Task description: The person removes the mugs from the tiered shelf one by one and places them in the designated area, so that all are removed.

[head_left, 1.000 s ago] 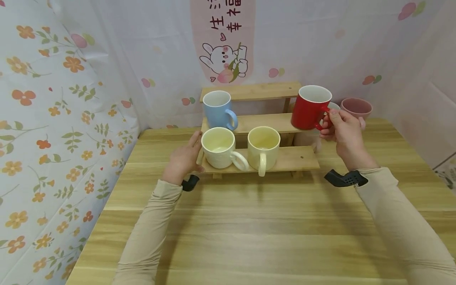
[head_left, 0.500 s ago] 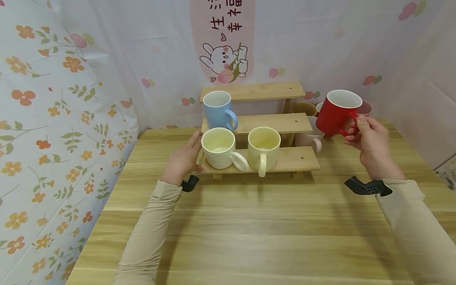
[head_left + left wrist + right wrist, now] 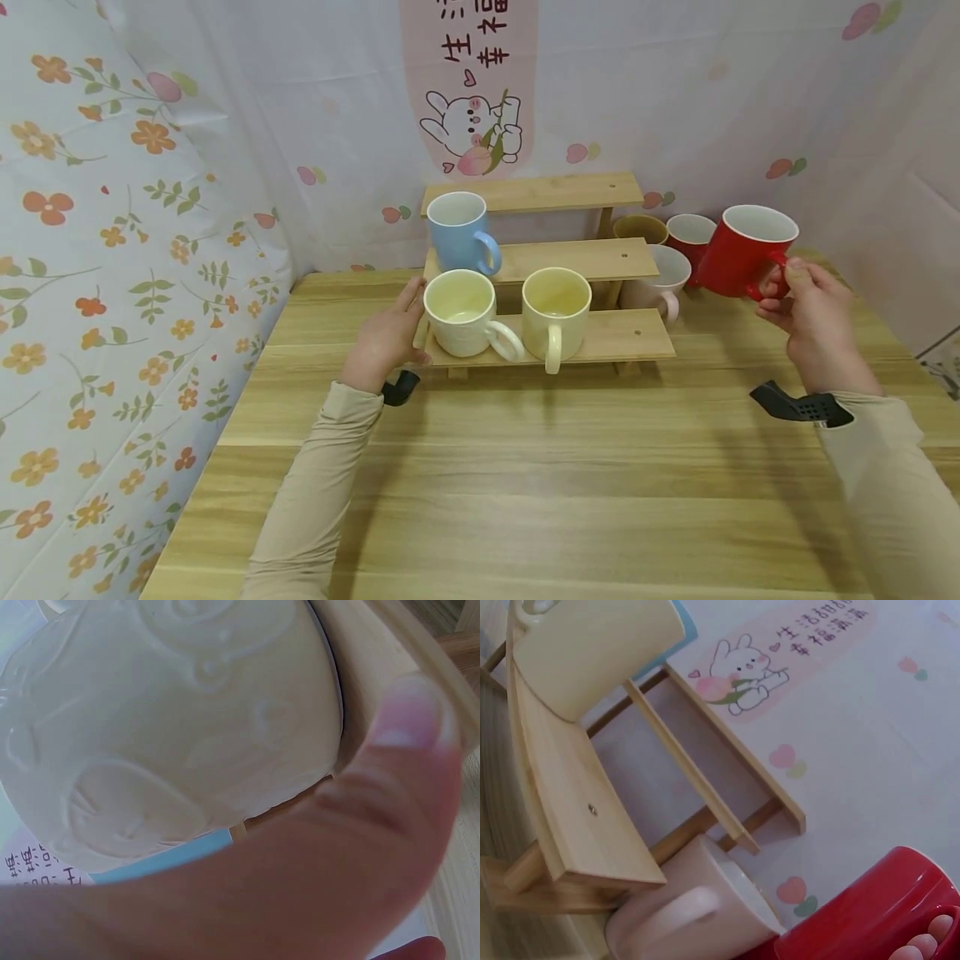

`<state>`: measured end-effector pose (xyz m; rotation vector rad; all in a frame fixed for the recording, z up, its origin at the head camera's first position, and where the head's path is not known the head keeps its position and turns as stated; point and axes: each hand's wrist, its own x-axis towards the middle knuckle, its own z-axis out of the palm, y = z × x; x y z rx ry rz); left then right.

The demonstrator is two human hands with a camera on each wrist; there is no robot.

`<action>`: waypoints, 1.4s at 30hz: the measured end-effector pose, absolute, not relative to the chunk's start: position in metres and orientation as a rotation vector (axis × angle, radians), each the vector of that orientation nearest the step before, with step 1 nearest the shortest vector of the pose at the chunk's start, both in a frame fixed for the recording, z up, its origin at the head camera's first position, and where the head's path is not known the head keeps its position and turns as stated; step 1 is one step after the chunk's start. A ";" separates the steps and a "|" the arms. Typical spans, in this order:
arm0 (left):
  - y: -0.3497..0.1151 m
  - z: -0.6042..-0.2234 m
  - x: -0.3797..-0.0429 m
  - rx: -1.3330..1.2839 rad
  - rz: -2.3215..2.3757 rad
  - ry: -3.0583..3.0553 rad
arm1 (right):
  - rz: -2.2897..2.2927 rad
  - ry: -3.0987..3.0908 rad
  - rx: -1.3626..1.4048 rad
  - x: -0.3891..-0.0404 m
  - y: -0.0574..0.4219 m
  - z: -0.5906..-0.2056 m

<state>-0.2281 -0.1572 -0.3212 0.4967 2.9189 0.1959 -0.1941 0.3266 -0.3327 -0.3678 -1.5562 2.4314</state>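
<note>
My right hand (image 3: pixel 821 325) grips the handle of a red mug (image 3: pixel 750 252) with a white inside, holding it up at the right, beyond the rack's end. Fingertips show at its handle in the right wrist view. At the left end of a three-step wooden rack (image 3: pixel 630 333), my left hand (image 3: pixel 382 337) holds the bottom shelf, thumb at the front edge and fingers toward the back. In the left wrist view the thumb (image 3: pixel 409 720) lies against the board, beside a cream embossed mug (image 3: pixel 187 712). A pale yellow mug (image 3: pixel 555 312) stands right of that mug.
A light blue mug (image 3: pixel 456 237) stands on the middle step. Behind the rack's right end are a pale pink mug (image 3: pixel 694 900), a tan mug (image 3: pixel 640 227) and another red mug (image 3: pixel 690 233). A printed cloth (image 3: pixel 300 125) hangs behind the wooden table (image 3: pixel 525 483).
My right hand has carried the red mug rightward and a little lower, away from the middle step, uncovering the mugs behind the rack's right end. My left hand has stayed put.
</note>
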 end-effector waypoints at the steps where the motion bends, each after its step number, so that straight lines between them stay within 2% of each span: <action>1: -0.157 -0.321 -0.228 0.499 0.203 2.919 | 2.437 -1.554 -0.368 -0.193 0.329 -0.334; 14: -0.157 -0.321 -0.227 0.509 0.228 2.915 | 2.500 -1.498 -0.419 -0.195 0.346 -0.358; 26: -0.155 -0.320 -0.226 0.500 0.217 2.922 | 2.545 -1.459 -0.340 -0.205 0.359 -0.383; 42: -0.154 -0.322 -0.227 0.501 0.159 2.933 | 2.615 -1.486 -0.283 -0.214 0.351 -0.405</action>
